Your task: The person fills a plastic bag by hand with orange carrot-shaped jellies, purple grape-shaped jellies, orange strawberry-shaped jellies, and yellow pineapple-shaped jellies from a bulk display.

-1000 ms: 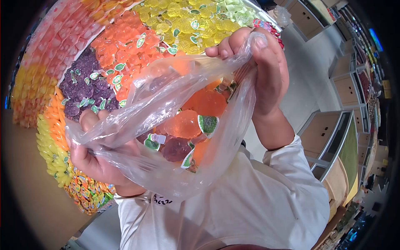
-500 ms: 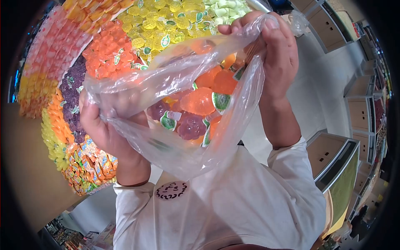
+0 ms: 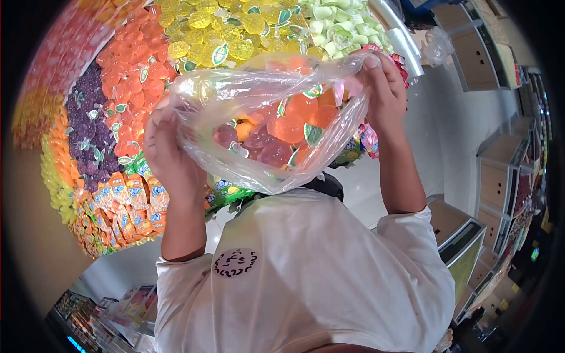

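No writing can be read on any wrapper: the small green-and-white labels on the jelly cups are too blurred, and the blue-and-orange sachets point(image 3: 126, 203) below the left hand point(image 3: 168, 154) show only a blur of print. The one clear mark is a dark, scribbled oval emblem point(image 3: 235, 262) on the chest of the white shirt point(image 3: 306, 276), below both hands; it spells nothing legible.

The left hand is curled shut, pinching the left rim of a clear plastic bag point(image 3: 265, 170). The bag hangs stretched between the two hands, just above the shirt collar, and holds orange and purple jelly cups point(image 3: 282, 132) with green-leaf labels. The right hand point(image 3: 385, 91) pinches the opposite rim between thumb and bent fingers.

Against the picture from half a second ago, both hands sit higher and farther from the body, the forearms show at greater length, and the bag looks smaller and pulled wider at the mouth. The sachets, then half hidden behind the left wrist, are now in plain sight.

Behind the hands spreads a round display bin point(image 3: 400, 41) with a metal rim, its sweets point(image 3: 118, 88) sorted in bands: yellow, purple, orange, then yellow and pale green nearest the right hand. Right of the right hand lie a pale shop floor point(image 3: 447, 117) and rows of wood-fronted shelf units point(image 3: 500, 176).
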Available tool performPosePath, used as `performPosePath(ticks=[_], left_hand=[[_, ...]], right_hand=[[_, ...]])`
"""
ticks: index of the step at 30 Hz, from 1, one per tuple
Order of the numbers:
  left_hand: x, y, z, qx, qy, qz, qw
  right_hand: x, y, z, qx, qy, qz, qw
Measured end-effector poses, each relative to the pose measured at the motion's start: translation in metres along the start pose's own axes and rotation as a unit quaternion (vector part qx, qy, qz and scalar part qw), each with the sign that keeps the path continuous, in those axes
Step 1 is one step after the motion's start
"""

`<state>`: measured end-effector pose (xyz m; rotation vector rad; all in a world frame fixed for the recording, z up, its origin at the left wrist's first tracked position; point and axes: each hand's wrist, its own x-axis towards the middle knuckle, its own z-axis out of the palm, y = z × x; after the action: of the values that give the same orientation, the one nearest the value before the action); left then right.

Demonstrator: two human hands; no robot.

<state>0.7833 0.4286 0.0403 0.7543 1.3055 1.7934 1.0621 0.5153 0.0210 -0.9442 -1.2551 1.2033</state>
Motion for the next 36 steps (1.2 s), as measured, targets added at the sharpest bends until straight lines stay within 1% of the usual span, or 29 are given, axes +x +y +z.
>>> performPosePath(ticks=[1, 2, 4, 7, 8, 9, 10, 12, 13, 15, 17, 19, 21, 22, 24, 25, 26, 27, 29, 31, 33, 34, 35, 36], left_hand=[[-0.006, 0.002, -0.002, 0.007, 0.017, 0.003, 1.000], [-0.011, 0.003, -0.003, 0.016, 0.027, 0.027, 0.999], [-0.021, 0.001, -0.003, 0.033, 0.028, 0.071, 0.997], [-0.036, 0.007, 0.001, 0.051, 0.068, 0.065, 0.994], [-0.039, 0.006, -0.003, 0.024, 0.052, 0.071, 0.996], [-0.043, 0.008, 0.001, 0.031, 0.061, 0.076, 0.995], [-0.047, 0.010, 0.004, 0.033, 0.045, 0.075, 0.996], [-0.055, 0.013, 0.007, 0.033, 0.007, 0.073, 0.997], [-0.058, 0.015, 0.010, 0.033, 0.008, 0.080, 0.996], [-0.064, 0.020, 0.016, 0.061, 0.053, 0.056, 0.995], [-0.066, 0.020, 0.003, 0.056, 0.055, 0.066, 0.995], [-0.067, 0.022, -0.004, 0.050, 0.052, 0.068, 0.995], [-0.061, 0.027, -0.003, 0.047, 0.103, 0.099, 0.989], [-0.057, 0.028, -0.005, 0.037, 0.100, 0.104, 0.989], [-0.055, 0.032, -0.015, 0.027, 0.064, 0.169, 0.983], [-0.054, 0.032, -0.019, 0.018, 0.063, 0.176, 0.982], [-0.053, 0.031, -0.022, 0.012, 0.027, 0.185, 0.982], [-0.053, 0.030, -0.023, 0.008, -0.008, 0.191, 0.982], [-0.056, 0.031, -0.020, -0.017, -0.006, 0.182, 0.983], [-0.053, 0.033, -0.017, -0.037, -0.005, 0.177, 0.983], [-0.045, 0.033, -0.015, -0.098, 0.048, 0.149, 0.983], [-0.036, 0.030, -0.020, -0.100, 0.049, 0.150, 0.982], [-0.021, 0.022, -0.031, -0.081, 0.025, 0.135, 0.987], [-0.005, 0.014, -0.038, -0.062, 0.000, 0.120, 0.991]], right_hand=[[0.000, -0.002, -0.007, -0.028, -0.005, 0.014, 1.000], [0.003, 0.002, -0.021, -0.033, -0.045, -0.004, 0.998], [0.006, 0.000, -0.033, -0.009, -0.070, -0.006, 0.998], [0.009, -0.001, -0.052, 0.009, -0.112, -0.032, 0.993], [0.010, 0.000, -0.057, 0.022, -0.129, -0.020, 0.991], [0.010, 0.002, -0.060, 0.036, -0.146, -0.006, 0.989], [0.010, 0.000, -0.061, 0.071, -0.165, 0.031, 0.983], [0.011, 0.000, -0.066, 0.085, -0.190, 0.045, 0.977], [0.013, 0.000, -0.067, 0.092, -0.209, 0.053, 0.972], [0.016, 0.000, -0.067, 0.089, -0.218, 0.028, 0.972], [0.017, 0.000, -0.067, 0.101, -0.228, 0.034, 0.968], [0.017, 0.003, -0.069, 0.086, -0.216, 0.021, 0.972], [0.020, 0.002, -0.073, 0.078, -0.211, 0.043, 0.973], [0.019, -0.002, -0.071, 0.085, -0.202, 0.040, 0.975], [0.018, -0.010, -0.071, 0.082, -0.211, 0.026, 0.974], [0.021, -0.013, -0.070, 0.086, -0.220, 0.013, 0.972], [0.022, -0.018, -0.067, 0.080, -0.215, -0.019, 0.973], [0.023, -0.019, -0.067, 0.075, -0.216, -0.024, 0.973], [0.031, -0.020, -0.070, 0.142, -0.240, -0.038, 0.960], [0.038, -0.018, -0.071, 0.142, -0.239, -0.041, 0.960], [0.050, -0.013, -0.070, 0.149, -0.260, -0.013, 0.954], [0.057, -0.010, -0.067, 0.152, -0.249, 0.011, 0.957], [0.066, -0.007, -0.061, 0.150, -0.252, 0.011, 0.956], [0.077, -0.002, -0.054, 0.106, -0.247, 0.020, 0.963]])
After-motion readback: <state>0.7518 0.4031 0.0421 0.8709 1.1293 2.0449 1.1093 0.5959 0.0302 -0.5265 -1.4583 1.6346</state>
